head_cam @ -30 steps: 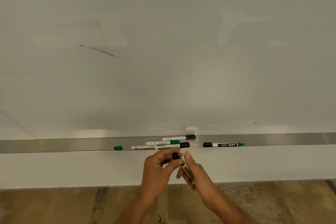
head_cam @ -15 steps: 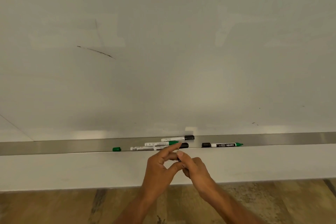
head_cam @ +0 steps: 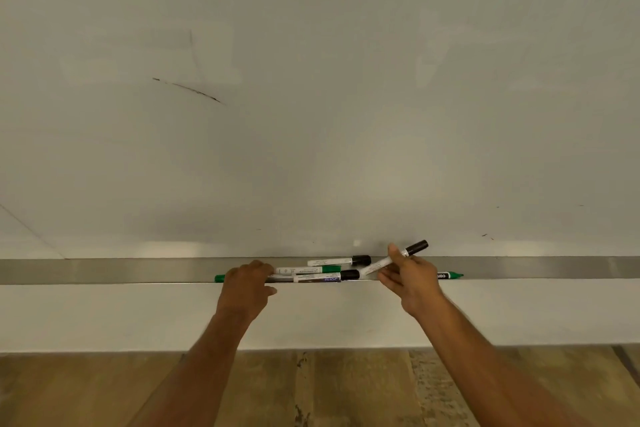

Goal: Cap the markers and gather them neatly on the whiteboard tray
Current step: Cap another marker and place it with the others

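Note:
My right hand [head_cam: 412,279] grips a white marker with a black cap [head_cam: 398,257], tilted up to the right just above the metal whiteboard tray [head_cam: 138,270]. Three capped markers lie side by side in the tray: a black-capped one [head_cam: 337,261] at the back, a green-capped one [head_cam: 308,269] in the middle, and a black-capped one [head_cam: 320,277] at the front. My left hand [head_cam: 247,288] rests on their left ends, fingers curled. A loose green cap [head_cam: 219,277] lies just left of that hand. An uncapped green marker [head_cam: 450,275] pokes out from behind my right hand.
The whiteboard [head_cam: 311,97] fills the view above the tray, with a short dark stroke [head_cam: 188,89] at the upper left. A white ledge [head_cam: 104,315] runs below the tray, and wooden floor [head_cam: 329,388] shows beneath it.
My hands have separated and risen to the tray. The black cap is now on the marker in my right hand. My left hand let go and moved onto the markers lying in the tray.

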### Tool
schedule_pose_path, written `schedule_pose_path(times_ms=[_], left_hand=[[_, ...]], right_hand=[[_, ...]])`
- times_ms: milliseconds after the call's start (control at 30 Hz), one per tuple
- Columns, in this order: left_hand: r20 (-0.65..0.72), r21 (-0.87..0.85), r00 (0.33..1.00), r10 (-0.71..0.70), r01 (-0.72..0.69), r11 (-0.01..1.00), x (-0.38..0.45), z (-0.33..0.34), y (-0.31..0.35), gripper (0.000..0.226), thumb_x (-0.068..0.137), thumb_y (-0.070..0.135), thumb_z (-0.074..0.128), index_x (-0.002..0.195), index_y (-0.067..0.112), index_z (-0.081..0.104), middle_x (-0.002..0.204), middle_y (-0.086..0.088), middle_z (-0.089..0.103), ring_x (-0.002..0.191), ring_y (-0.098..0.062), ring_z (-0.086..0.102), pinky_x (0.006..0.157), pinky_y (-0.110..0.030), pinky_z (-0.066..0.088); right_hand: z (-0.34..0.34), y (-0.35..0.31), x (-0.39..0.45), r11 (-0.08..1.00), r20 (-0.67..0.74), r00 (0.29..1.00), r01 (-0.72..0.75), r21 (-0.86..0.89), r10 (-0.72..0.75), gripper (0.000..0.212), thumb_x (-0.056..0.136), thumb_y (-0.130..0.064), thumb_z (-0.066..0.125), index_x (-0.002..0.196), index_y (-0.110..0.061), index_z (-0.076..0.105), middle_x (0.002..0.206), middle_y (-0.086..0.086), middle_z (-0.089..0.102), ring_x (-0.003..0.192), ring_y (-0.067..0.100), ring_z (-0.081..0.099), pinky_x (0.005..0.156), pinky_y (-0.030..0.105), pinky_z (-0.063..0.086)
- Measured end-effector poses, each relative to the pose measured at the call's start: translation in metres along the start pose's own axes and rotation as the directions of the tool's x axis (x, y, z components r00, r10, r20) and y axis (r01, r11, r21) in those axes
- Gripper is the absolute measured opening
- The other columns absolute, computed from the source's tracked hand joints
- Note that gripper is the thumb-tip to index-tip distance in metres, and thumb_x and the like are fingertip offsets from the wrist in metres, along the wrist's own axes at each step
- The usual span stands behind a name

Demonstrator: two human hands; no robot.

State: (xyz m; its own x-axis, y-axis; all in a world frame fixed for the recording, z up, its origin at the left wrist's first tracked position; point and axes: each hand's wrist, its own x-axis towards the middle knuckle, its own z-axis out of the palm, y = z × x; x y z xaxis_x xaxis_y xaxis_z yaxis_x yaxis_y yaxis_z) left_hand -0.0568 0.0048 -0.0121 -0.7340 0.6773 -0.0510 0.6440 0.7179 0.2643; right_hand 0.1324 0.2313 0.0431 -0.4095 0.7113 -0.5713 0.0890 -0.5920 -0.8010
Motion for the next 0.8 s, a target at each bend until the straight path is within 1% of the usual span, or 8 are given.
schedule_pose_path(times_ms=[133,300,367,433,500,567,667,800], left_hand=[[-0.015,0.107,0.998,0.062,-0.06,0.992,0.006,0.001,-0.006,0.024,0.086,0.028,0.067,0.109,0.028,0.065,0.105,0.004,0.068,0.092,-0.016,0.062,0.087,-0.031,0.046],[0.039,0.15,0.995,0.096,-0.1,0.984,0.014,-0.001,-0.009,0.027,0.085,0.025,0.068,0.112,0.029,0.065,0.107,0.003,0.064,0.095,-0.017,0.06,0.084,-0.032,0.043],[0.041,0.151,0.995,0.091,-0.096,0.984,0.016,-0.002,-0.009,0.025,0.084,0.026,0.07,0.108,0.029,0.065,0.105,0.004,0.065,0.095,-0.017,0.058,0.084,-0.032,0.041],[0.032,0.126,0.996,0.079,-0.082,0.989,0.016,-0.003,-0.01,0.019,0.081,0.025,0.072,0.098,0.03,0.064,0.098,0.006,0.069,0.093,-0.018,0.057,0.082,-0.032,0.036],[0.033,0.083,0.998,0.06,-0.062,0.995,0.017,-0.003,-0.01,0.018,0.079,0.023,0.073,0.092,0.029,0.063,0.093,0.007,0.071,0.092,-0.018,0.055,0.082,-0.032,0.033],[0.044,0.058,0.998,0.05,-0.053,0.997,0.017,-0.005,-0.012,0.019,0.078,0.024,0.074,0.092,0.03,0.063,0.092,0.008,0.071,0.092,-0.018,0.053,0.082,-0.032,0.032],[0.049,0.052,0.998,0.048,-0.051,0.997,0.016,-0.009,-0.015,0.02,0.078,0.026,0.075,0.094,0.03,0.063,0.093,0.008,0.069,0.094,-0.018,0.053,0.082,-0.033,0.032],[0.009,0.058,0.999,0.049,-0.05,0.997,0.013,-0.019,-0.019,0.017,0.08,0.026,0.072,0.093,0.032,0.065,0.091,0.009,0.069,0.092,-0.016,0.054,0.082,-0.033,0.031]], right_hand=[[-0.003,0.002,0.018,1.0,-0.043,0.999,-0.028,0.012,0.029,0.021,0.085,-0.017,0.073,0.089,0.0,0.062,0.081,0.017,0.065,0.07,0.025,0.067,0.045,0.025,0.058],[-0.008,0.011,0.03,0.999,-0.063,0.997,-0.052,-0.006,0.052,0.023,0.084,-0.016,0.074,0.087,0.006,0.065,0.078,0.019,0.069,0.057,0.023,0.071,0.044,0.024,0.057],[-0.012,0.013,0.033,0.997,-0.083,0.996,-0.037,-0.067,0.032,0.021,0.082,-0.012,0.077,0.083,0.006,0.067,0.074,0.019,0.07,0.052,0.022,0.071,0.045,0.026,0.058],[-0.016,0.015,0.035,0.973,-0.122,0.991,0.022,-0.229,-0.051,0.018,0.077,-0.012,0.08,0.079,0.004,0.07,0.071,0.018,0.073,0.05,0.023,0.07,0.054,0.033,0.062],[-0.02,0.017,0.035,0.824,-0.105,0.97,0.128,-0.553,-0.221,0.018,0.072,-0.024,0.082,0.071,-0.008,0.074,0.06,0.009,0.074,0.045,0.021,0.069,0.063,0.04,0.064],[-0.022,0.017,0.031,0.562,-0.007,0.939,0.2,-0.802,-0.344,0.026,0.071,-0.039,0.081,0.064,-0.017,0.069,0.054,0.003,0.071,0.044,0.019,0.068,0.063,0.038,0.063],[-0.024,0.018,0.03,0.347,0.088,0.906,0.246,-0.905,-0.414,0.035,0.072,-0.049,0.078,0.058,-0.023,0.058,0.053,0.0,0.066,0.051,0.018,0.066,0.056,0.029,0.055],[-0.022,0.017,0.033,0.276,0.105,0.905,0.234,-0.932,-0.412,0.039,0.073,-0.052,0.074,0.067,-0.013,0.069,0.057,0.002,0.065,0.057,0.018,0.063,0.053,0.025,0.044]])
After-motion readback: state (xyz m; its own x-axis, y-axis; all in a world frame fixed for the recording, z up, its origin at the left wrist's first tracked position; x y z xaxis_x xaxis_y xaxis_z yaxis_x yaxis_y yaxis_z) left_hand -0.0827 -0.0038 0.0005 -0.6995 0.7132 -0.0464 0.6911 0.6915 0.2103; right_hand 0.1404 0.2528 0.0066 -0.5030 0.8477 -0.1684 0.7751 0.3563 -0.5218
